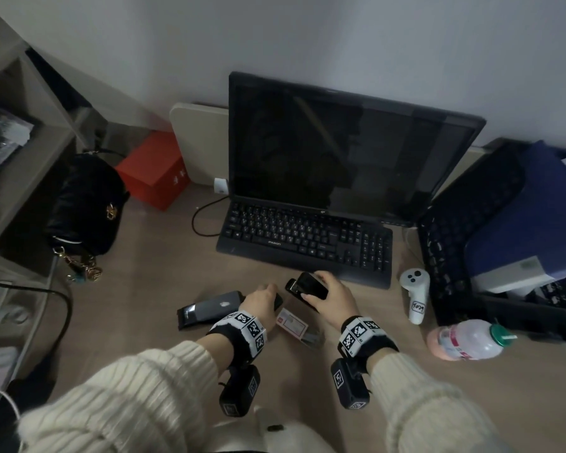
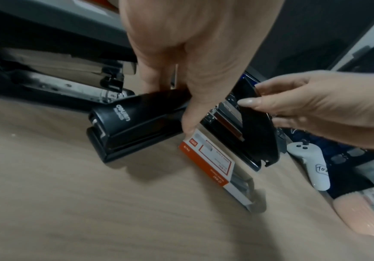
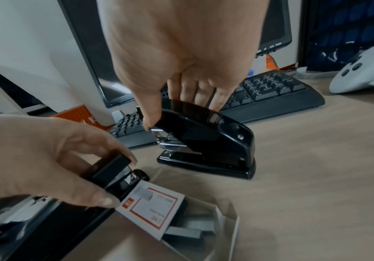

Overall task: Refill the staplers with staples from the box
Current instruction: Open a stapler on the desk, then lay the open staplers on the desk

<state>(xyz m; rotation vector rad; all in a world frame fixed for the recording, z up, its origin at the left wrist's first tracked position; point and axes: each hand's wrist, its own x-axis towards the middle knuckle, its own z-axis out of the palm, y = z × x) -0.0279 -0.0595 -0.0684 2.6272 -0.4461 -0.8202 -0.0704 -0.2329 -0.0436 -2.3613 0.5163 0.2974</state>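
Note:
My left hand (image 1: 270, 294) grips a small matte black stapler (image 2: 134, 123) from above; it rests on the desk with its cover down. My right hand (image 1: 314, 286) holds the glossy black stapler (image 3: 206, 139) by its cover, thumb on one side and fingers on the other. That cover stands partly raised, and the metal magazine (image 3: 166, 139) shows under it. The red-and-white staple box (image 1: 291, 325) lies between my wrists, with its tray pulled out and grey staple strips (image 3: 188, 227) showing. A large grey stapler (image 1: 209, 308) lies to the left, its magazine (image 2: 58, 79) exposed.
A black keyboard (image 1: 307, 240) and a dark monitor (image 1: 340, 148) stand just beyond my hands. To the right lie a white controller (image 1: 414, 295), a plastic bottle (image 1: 468, 338) and a black mesh rack (image 1: 455, 230). A black handbag (image 1: 85, 204) and a red box (image 1: 154, 168) sit at the left.

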